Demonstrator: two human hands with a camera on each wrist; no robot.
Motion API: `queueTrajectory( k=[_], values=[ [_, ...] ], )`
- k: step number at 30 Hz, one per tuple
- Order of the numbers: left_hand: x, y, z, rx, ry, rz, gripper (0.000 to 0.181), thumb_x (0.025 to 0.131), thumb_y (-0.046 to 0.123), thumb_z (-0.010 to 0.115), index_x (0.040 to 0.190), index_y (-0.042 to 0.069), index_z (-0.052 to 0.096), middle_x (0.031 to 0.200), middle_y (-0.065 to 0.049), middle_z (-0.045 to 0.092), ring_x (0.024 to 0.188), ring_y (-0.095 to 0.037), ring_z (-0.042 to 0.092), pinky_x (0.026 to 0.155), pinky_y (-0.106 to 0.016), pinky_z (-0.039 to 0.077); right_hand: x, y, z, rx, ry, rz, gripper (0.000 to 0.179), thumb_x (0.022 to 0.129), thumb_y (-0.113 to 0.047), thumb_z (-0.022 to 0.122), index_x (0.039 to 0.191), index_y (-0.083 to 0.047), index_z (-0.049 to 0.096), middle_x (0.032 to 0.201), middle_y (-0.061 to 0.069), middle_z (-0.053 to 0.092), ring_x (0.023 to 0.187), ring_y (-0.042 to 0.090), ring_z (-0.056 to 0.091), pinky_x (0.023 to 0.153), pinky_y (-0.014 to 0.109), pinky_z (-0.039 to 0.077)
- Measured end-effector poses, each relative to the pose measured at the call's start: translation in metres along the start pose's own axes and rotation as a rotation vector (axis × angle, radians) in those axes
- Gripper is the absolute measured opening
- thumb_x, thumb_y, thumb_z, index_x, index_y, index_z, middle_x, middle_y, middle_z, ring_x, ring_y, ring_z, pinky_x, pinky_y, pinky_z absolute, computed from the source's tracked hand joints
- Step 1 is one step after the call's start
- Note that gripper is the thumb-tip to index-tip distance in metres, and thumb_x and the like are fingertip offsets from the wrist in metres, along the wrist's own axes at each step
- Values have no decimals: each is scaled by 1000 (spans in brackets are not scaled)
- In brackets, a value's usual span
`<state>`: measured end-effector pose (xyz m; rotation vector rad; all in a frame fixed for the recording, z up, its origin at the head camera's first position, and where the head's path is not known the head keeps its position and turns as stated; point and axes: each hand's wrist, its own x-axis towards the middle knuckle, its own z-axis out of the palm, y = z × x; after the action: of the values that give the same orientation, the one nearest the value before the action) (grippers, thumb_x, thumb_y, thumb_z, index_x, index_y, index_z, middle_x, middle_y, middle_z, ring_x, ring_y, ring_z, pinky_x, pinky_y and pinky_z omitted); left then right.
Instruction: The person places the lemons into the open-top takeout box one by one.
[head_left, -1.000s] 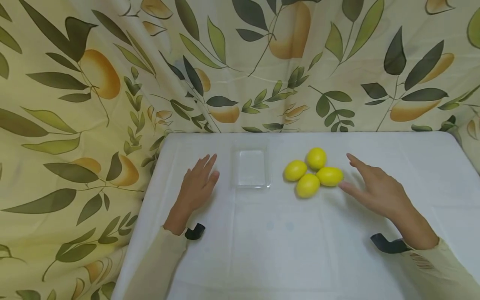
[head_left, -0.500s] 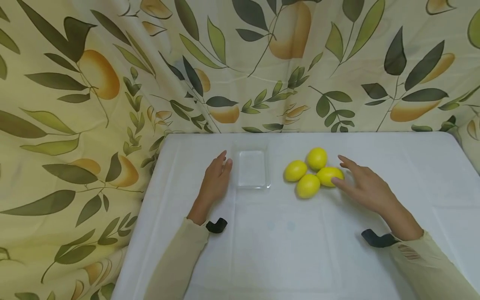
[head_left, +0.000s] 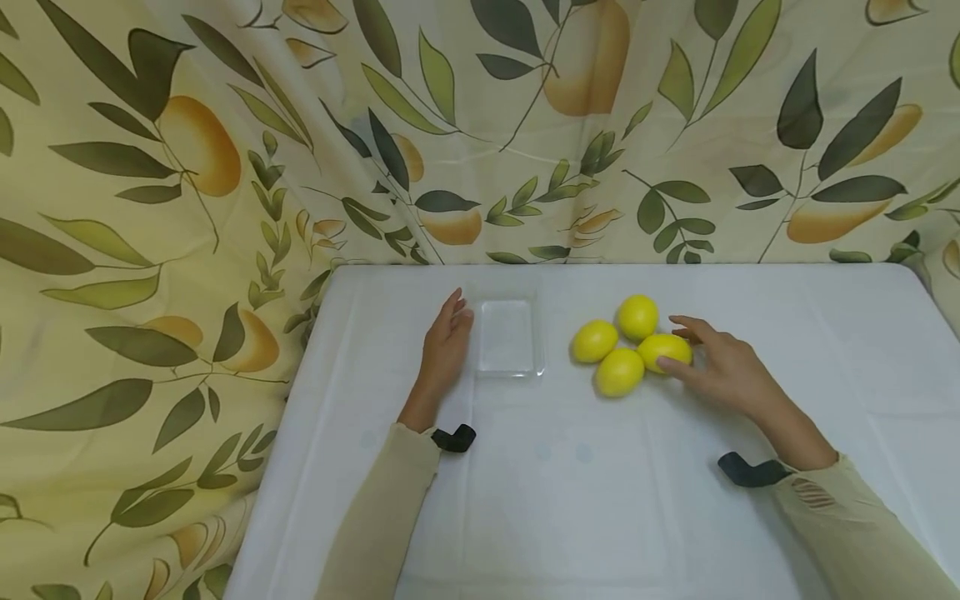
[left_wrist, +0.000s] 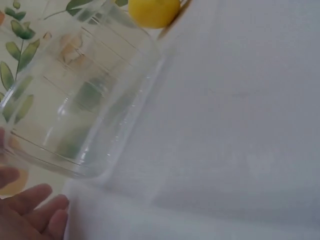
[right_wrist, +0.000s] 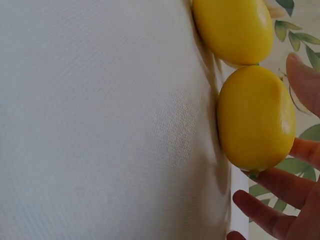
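Note:
A clear rectangular container [head_left: 508,374] stands on the white-covered table. At its left side is my left hand [head_left: 447,346], fingertips close by its wall; in the left wrist view the loosely bent fingers [left_wrist: 30,200] show beside the container [left_wrist: 75,95]. Right of it several yellow lemons sit in a cluster. My right hand [head_left: 727,375] is spread around the rightmost lemon [head_left: 670,348], thumb in front and fingers behind. In the right wrist view the thumb [right_wrist: 305,82] stands apart from that lemon [right_wrist: 257,117], while fingertips reach right up to its end.
The other lemons, a back one [head_left: 637,317], a left one [head_left: 595,342] and a front one [head_left: 620,372], lie close together. A curtain [head_left: 555,175] printed with fruit and leaves hangs behind and left of the table [head_left: 570,517]. Black wrist pieces [head_left: 454,438] stick out from both cuffs.
My left hand has moved right, up to the container's left side. My right hand has moved left, its thumb and fingers coming around the rightmost lemon. Lemons and container stay in place.

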<state>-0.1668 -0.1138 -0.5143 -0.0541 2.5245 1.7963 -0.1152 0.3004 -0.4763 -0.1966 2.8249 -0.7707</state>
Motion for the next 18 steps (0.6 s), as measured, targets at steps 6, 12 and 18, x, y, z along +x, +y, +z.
queueTrajectory(
  k=[6, 12, 18],
  values=[
    [2, -6, 2, -47, -25, -32, 57, 107, 39, 49, 161, 29, 34, 158, 4, 47, 145, -18, 45, 121, -44, 37, 0, 3, 0, -8, -3, 1, 84, 91, -60, 68, 154, -13, 39, 137, 32, 57, 124, 56, 50, 97, 74, 38],
    [2, -8, 0, -37, -52, -54, 58, 106, 40, 48, 162, 33, 30, 158, 6, 46, 147, -17, 43, 121, -44, 36, -1, 6, 3, -5, 22, -41, 78, 90, -55, 73, 150, -12, 47, 141, 30, 55, 123, 54, 51, 94, 73, 41],
    [1, -11, -1, -36, -59, -36, 57, 107, 39, 47, 161, 35, 30, 156, 7, 48, 145, -17, 45, 121, -44, 36, -3, 7, 5, 7, 42, -57, 71, 90, -50, 74, 144, -10, 52, 139, 25, 58, 119, 50, 52, 92, 69, 43]
  ],
)
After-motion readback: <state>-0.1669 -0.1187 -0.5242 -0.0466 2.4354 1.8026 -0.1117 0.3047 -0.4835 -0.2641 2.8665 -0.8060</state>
